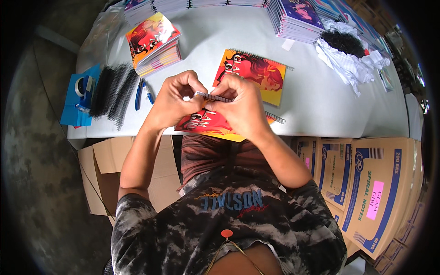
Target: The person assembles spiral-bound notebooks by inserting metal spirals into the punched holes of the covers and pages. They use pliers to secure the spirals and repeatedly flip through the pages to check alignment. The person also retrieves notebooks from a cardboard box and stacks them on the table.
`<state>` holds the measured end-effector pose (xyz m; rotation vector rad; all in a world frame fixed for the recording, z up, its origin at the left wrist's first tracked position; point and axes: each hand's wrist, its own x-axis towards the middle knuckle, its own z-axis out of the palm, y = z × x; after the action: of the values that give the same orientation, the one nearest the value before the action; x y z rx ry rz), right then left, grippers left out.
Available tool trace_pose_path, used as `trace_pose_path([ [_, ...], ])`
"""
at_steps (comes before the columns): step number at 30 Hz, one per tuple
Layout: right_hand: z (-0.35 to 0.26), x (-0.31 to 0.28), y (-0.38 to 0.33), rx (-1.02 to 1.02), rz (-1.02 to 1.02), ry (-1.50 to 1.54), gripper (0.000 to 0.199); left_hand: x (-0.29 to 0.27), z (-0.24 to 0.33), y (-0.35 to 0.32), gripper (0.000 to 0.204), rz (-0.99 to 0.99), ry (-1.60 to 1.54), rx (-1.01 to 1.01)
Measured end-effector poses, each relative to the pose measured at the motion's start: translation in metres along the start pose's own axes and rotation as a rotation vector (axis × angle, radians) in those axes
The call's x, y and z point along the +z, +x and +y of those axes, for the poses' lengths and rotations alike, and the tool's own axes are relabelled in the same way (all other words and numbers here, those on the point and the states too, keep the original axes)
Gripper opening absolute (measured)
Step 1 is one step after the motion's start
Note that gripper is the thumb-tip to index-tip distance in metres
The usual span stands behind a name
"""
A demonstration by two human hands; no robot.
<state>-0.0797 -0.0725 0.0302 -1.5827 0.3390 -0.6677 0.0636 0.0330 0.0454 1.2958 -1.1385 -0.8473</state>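
Observation:
A red and yellow spiral notebook is tilted up at the table's near edge, in front of my lap. My left hand pinches the left end of its bound edge between thumb and fingers. Close beside it, my right hand is closed on the same edge, thumb and fingertips together. A dark wire coil sticks out to the right past my right hand. Just beyond my hands lies another notebook of the same design, its coil running along the far edge and poking out at the right. My fingers hide part of the held binding.
Left of my hands are blue-handled pliers, a bundle of black coils, a tape dispenser and a notebook stack. More notebooks and white cloth stand at the back right. Cardboard cartons flank my lap.

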Motion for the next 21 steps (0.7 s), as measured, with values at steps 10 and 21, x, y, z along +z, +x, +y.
trace_pose_path([
  [10,0.022,-0.054,-0.001,-0.165,0.790,0.446,0.039,0.025,-0.013,0.049,0.060,0.503,-0.099,0.046],
  [21,0.100,-0.085,-0.067,0.180,0.473,-0.951,0.072,0.070,-0.089,0.019,0.062,0.241,1.143,-0.219],
])
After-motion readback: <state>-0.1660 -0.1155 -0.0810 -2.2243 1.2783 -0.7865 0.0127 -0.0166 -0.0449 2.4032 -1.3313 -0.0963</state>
